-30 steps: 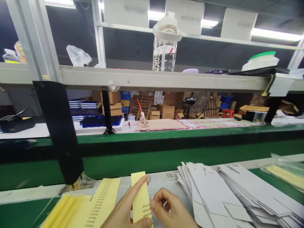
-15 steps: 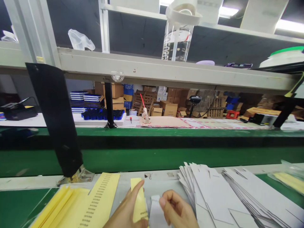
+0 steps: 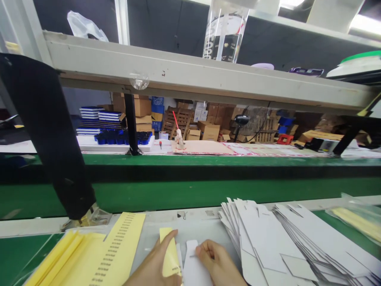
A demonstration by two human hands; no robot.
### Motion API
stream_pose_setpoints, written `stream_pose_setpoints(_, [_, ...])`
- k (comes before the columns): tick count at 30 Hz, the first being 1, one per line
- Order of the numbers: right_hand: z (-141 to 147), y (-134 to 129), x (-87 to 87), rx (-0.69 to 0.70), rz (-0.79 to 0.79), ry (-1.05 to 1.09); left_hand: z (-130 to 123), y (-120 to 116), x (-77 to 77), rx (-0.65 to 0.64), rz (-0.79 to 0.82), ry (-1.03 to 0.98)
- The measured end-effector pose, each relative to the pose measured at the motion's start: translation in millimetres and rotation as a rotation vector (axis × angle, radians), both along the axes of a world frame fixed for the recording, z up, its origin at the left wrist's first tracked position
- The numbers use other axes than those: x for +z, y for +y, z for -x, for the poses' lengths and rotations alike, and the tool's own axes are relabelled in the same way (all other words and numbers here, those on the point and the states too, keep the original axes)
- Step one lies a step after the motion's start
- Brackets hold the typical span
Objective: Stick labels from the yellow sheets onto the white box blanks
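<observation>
A yellow slip (image 3: 170, 260) and a white card (image 3: 193, 268) are being held near the middle, apparently partway through handling; the piled stock is waiting on both sides.

In the head view, the left hand (image 3: 157, 265) is clasping the slip, thumb low and forefinger along its edge; the right hand (image 3: 218, 262) is pinching the card, and the hands are staying apart; the card is looking smooth, stiff and unfolded, its top corners rounded; at left, a printed yellow strip (image 3: 120, 246) is lying beside folded yellow sheets (image 3: 79, 258); at right, matte white blanks (image 3: 262, 242) are lying flat in uneven fans; whether any finished piece is lying nearby, I cannot tell.
</observation>
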State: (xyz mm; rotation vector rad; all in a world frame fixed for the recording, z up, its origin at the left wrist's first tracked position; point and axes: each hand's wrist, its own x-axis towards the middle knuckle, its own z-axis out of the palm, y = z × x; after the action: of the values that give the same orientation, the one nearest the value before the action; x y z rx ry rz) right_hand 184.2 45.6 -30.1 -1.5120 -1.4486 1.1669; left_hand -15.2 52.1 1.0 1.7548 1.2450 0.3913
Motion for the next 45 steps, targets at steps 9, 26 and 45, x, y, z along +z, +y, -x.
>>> stream_pose_setpoints(9, [5.5,-6.9,12.6,-0.022,-0.045,-0.152,-2.3,-0.1,0.4,0.025,0.015,0.023])
stream_pose_setpoints(26, [14.3,-12.8,24.0,-0.052,-0.068,-0.515,-4.2,-4.6,6.8,0.044,0.049,0.08])
stream_pose_setpoints(45, [18.5,-17.6,34.8,-0.133,-0.079,-0.565,3.1,-6.4,20.8,0.046,0.138,-0.178])
